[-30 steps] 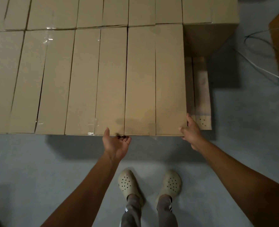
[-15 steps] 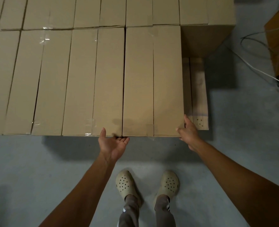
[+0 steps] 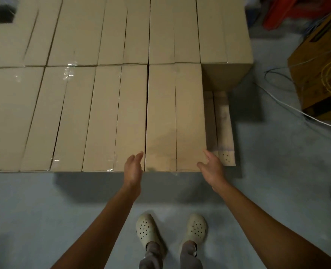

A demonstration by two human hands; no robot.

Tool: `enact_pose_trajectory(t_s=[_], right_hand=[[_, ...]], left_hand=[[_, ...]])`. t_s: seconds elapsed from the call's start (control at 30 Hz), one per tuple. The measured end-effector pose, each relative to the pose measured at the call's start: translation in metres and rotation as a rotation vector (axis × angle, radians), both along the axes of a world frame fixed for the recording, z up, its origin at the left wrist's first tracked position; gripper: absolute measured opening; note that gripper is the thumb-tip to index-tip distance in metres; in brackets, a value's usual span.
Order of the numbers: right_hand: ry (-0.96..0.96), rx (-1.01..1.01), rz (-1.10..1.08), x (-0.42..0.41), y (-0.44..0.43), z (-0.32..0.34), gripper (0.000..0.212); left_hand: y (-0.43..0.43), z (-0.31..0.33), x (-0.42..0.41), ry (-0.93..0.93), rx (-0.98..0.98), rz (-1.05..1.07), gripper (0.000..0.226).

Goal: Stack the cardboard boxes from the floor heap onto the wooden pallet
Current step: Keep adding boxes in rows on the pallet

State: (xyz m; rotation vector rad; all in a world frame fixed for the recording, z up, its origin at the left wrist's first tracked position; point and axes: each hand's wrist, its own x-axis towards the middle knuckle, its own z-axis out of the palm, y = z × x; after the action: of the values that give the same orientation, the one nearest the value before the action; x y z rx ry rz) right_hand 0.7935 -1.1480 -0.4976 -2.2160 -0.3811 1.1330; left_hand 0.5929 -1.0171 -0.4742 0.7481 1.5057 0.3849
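Observation:
Several plain cardboard boxes form a flat layer in front of me. The nearest right box (image 3: pixel 175 117) sits at the layer's front right corner. My left hand (image 3: pixel 134 169) hovers open at its front left corner, fingers apart, palm turned inward. My right hand (image 3: pixel 212 167) is open at its front right corner, fingers just off the edge. Neither hand holds anything. A strip of the wooden pallet (image 3: pixel 223 129) shows bare to the right of that box. A further box (image 3: pixel 223 30) stands behind that strip.
Grey concrete floor (image 3: pixel 44 210) lies between me and the stack, with my two pale clogs (image 3: pixel 145 230) on it. At the right, loose white cables (image 3: pixel 289 105) trail across the floor beside a darker brown box (image 3: pixel 320 78) with yellow wire. Red objects sit at the top right.
Both hands have come off the front box: the left rose from under its front edge to its corner, the right loosened from the side. The view has tilted up, showing more boxes behind.

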Motion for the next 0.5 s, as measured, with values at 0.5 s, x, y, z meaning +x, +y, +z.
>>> enact_pose_trajectory(t_s=[0.5], right_hand=[[-0.218,0.409,0.004,-0.041,0.002,0.299,0.058]], left_hand=[[-0.002,0.254,-0.012,0.211,0.958,-0.627,0.066]])
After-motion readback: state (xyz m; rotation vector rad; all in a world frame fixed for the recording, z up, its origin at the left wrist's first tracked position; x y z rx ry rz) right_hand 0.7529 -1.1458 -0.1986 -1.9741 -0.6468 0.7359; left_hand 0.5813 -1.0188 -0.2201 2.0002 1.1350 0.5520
